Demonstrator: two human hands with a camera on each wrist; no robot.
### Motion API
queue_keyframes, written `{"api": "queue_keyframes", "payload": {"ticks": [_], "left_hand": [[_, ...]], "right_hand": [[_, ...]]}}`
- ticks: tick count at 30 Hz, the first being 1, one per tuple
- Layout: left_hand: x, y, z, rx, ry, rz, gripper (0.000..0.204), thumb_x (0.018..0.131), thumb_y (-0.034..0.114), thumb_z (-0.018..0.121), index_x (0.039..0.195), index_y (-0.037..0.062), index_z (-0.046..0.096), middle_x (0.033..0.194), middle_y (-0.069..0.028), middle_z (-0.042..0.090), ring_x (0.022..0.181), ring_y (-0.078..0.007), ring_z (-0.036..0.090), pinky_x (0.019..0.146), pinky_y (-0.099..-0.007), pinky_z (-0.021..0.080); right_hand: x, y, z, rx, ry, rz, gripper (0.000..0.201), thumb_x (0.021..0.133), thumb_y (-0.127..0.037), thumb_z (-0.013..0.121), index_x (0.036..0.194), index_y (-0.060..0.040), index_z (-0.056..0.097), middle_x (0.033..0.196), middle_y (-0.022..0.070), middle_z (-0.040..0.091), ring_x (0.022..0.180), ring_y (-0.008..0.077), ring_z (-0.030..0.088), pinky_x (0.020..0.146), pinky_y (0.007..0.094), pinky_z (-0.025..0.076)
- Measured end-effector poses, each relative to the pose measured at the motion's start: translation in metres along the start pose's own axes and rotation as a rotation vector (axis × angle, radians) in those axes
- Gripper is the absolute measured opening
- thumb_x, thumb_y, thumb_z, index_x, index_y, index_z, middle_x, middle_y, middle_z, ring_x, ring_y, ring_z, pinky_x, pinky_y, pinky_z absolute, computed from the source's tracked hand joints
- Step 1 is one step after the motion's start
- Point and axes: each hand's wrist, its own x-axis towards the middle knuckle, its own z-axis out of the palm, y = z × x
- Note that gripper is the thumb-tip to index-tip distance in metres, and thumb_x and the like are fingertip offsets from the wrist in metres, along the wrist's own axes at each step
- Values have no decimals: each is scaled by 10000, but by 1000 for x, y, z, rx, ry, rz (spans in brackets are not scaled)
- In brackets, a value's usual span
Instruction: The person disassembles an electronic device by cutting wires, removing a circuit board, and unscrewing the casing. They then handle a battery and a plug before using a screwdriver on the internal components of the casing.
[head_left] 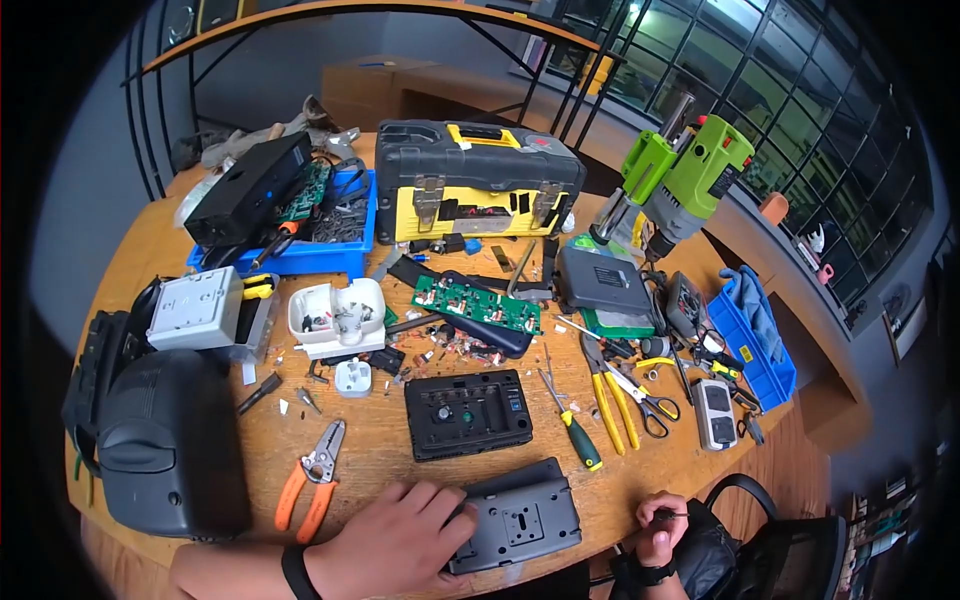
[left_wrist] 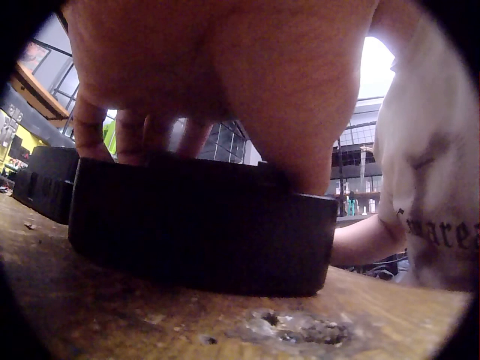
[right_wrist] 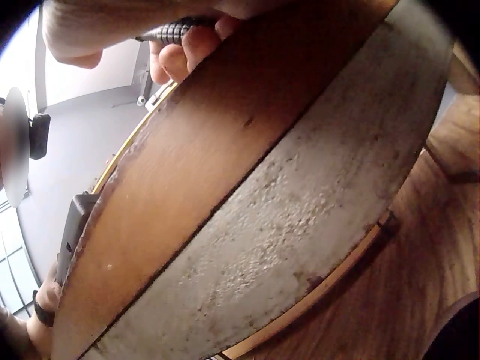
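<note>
A flat dark grey housing [head_left: 520, 522] with screw holes and a central plate lies at the table's front edge. My left hand [head_left: 400, 540] grips its left end; in the left wrist view the fingers and thumb of that hand [left_wrist: 217, 67] straddle the black housing [left_wrist: 202, 225] from above. My right hand [head_left: 660, 528], off the table edge to the right, curls its fingers round a small dark ridged tool, and in the right wrist view the ridged tool [right_wrist: 174, 31] shows between the fingers. Behind the housing lies an open black casing [head_left: 470, 414].
Orange-handled cutters [head_left: 308, 484] and a black case [head_left: 172, 450] stand left. A green screwdriver [head_left: 580, 440], yellow-handled snips [head_left: 608, 400] and scissors [head_left: 650, 402] lie right. Farther back are a green circuit board [head_left: 476, 304], a toolbox [head_left: 480, 190] and blue bins [head_left: 752, 350].
</note>
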Motion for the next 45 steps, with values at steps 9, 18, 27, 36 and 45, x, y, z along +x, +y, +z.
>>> {"api": "queue_keyframes", "payload": {"ticks": [9, 18, 27, 36, 45], "left_hand": [[1, 0, 0, -31, 0, 1, 709, 843, 578, 749, 1254, 13, 628, 1200, -129, 614, 1106, -294, 576, 911, -417, 481], [2, -1, -2, -7, -19, 13, 734, 837, 595, 756, 1247, -2, 638, 1168, -130, 606, 1087, -305, 572, 907, -406, 482], [1, 1, -3, -40, 15, 4, 737, 824, 593, 770, 1244, 0, 644, 1147, -126, 602, 1078, -299, 574, 911, -407, 488], [2, 2, 0, -5, 38, 3, 715, 814, 584, 786, 1213, 2, 663, 1117, -115, 602, 1054, -289, 581, 899, -404, 495], [1, 1, 0, -17, 31, -4, 700, 818, 571, 787, 1212, 6, 665, 1122, -115, 605, 1052, -290, 581, 889, -408, 494]], "right_hand": [[1, 3, -4, -252, 4, 13, 327, 1001, -317, 644, 943, 5, 634, 694, 49, 557, 604, 128, 497, 567, 285, 385], [6, -2, 2, -495, -33, -33, 199, 968, -166, 642, 853, -4, 655, 712, 105, 637, 624, 197, 601, 604, 306, 459], [8, -6, 5, -576, -44, -28, 122, 932, -77, 644, 830, -10, 653, 730, 96, 676, 626, 181, 612, 614, 295, 472], [12, -12, 11, -600, -63, -2, 112, 928, -44, 636, 823, -7, 645, 735, 83, 678, 644, 164, 615, 631, 291, 477], [13, -12, 12, -617, -63, 1, 96, 911, -22, 629, 817, -8, 642, 741, 87, 686, 651, 173, 628, 634, 294, 480]]}}
